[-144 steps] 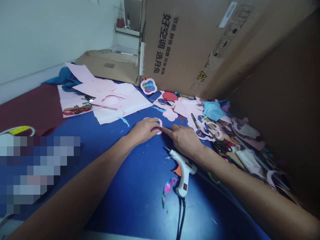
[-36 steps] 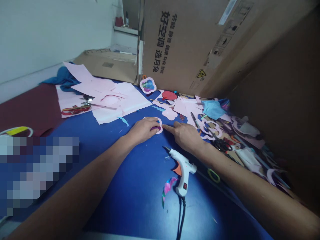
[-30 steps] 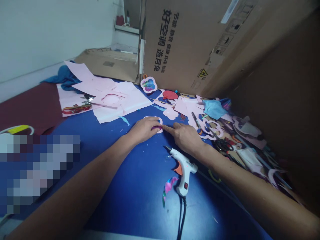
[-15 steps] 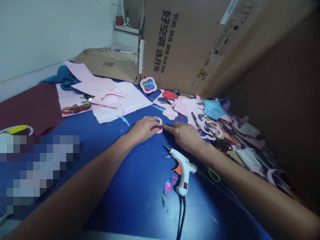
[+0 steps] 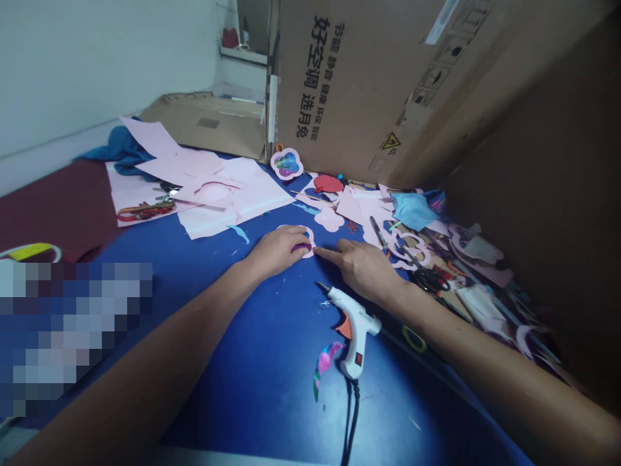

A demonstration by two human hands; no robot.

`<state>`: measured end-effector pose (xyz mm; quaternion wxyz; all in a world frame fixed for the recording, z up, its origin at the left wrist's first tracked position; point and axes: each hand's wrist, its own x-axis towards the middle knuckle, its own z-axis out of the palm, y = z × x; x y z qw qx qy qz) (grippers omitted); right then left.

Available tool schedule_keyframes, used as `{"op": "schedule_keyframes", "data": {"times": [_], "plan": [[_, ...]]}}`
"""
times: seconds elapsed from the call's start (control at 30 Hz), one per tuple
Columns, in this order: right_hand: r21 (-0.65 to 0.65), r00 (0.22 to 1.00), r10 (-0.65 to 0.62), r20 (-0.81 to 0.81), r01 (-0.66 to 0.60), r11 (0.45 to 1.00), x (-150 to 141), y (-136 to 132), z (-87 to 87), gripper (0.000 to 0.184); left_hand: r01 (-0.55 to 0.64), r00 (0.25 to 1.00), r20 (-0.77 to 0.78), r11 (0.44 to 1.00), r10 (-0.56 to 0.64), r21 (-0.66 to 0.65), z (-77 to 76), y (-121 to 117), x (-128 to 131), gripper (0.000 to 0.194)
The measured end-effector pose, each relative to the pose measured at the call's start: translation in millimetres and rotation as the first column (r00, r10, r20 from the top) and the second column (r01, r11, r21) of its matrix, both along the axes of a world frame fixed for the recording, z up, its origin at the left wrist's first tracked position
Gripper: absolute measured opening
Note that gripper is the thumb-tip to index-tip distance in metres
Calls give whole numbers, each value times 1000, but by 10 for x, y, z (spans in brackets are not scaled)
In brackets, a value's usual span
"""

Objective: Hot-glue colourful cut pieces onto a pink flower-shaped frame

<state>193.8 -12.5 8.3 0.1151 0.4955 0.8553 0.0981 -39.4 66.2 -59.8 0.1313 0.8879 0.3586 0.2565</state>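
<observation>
My left hand (image 5: 276, 252) lies curled over a pink paper ring cutout (image 5: 306, 232) on the blue table top (image 5: 252, 362), its fingertips pressed on a small purple piece (image 5: 301, 246) at the ring. From the right, my right hand (image 5: 361, 268) points its stretched index finger at the ring's near edge and touches it; the other fingers are loosely bent. A white hot-glue gun (image 5: 354, 323) lies just below my right wrist, nozzle toward the hands, its black cord running to the near edge.
A big cardboard box (image 5: 363, 84) walls off the back. Pink paper sheets (image 5: 233, 194) lie back left, with red-handled scissors (image 5: 143, 210). A heap of pink cutouts, a pen and black scissors (image 5: 427, 278) fills the right. A colourful scrap (image 5: 325, 362) lies by the glue gun.
Almost nothing differs: both hands stay on the pink ring, with my right index finger shifting slightly along its edge. The view has drifted a little.
</observation>
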Motion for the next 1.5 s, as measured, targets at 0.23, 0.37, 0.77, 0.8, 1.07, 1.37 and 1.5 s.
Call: {"op": "schedule_keyframes", "data": {"times": [0.23, 0.37, 0.77, 0.8, 1.07, 1.37, 1.5], "plan": [[-17, 998, 53, -32, -54, 998, -19, -53, 29, 62, -12, 1000, -27, 1000, 12, -15, 50, -27, 3, 22], [-21, 996, 78, -32, -79, 997, -10, -70, 32, 61, -6, 1000, -25, 1000, 6, -18, 46, -24, -1, 23], [-14, 1000, 4, -14, -4, 1000, 39, 103, 7, 64, -12, 1000, 8, 1000, 12, -19, -1, -9, -4, 25], [-11, 1000, 0, -12, 0, 1000, 33, 127, 7, 64, -12, 1000, 4, 1000, 13, -20, -2, -10, -4, 25], [7, 1000, 0, -13, 0, 1000, 3, 226, 17, 66, -26, 1000, -9, 999, 26, -21, -11, -12, -8, 26], [-25, 997, 62, -39, -63, 998, 67, -19, 108, 64, 6, 1000, 8, 1000, -5, -9, 25, -16, -8, 24], [93, 990, -103, -97, 112, 989, 129, -321, 325, 68, 11, 1000, 17, 1000, -11, -7, 11, -5, -20, 26]]}}
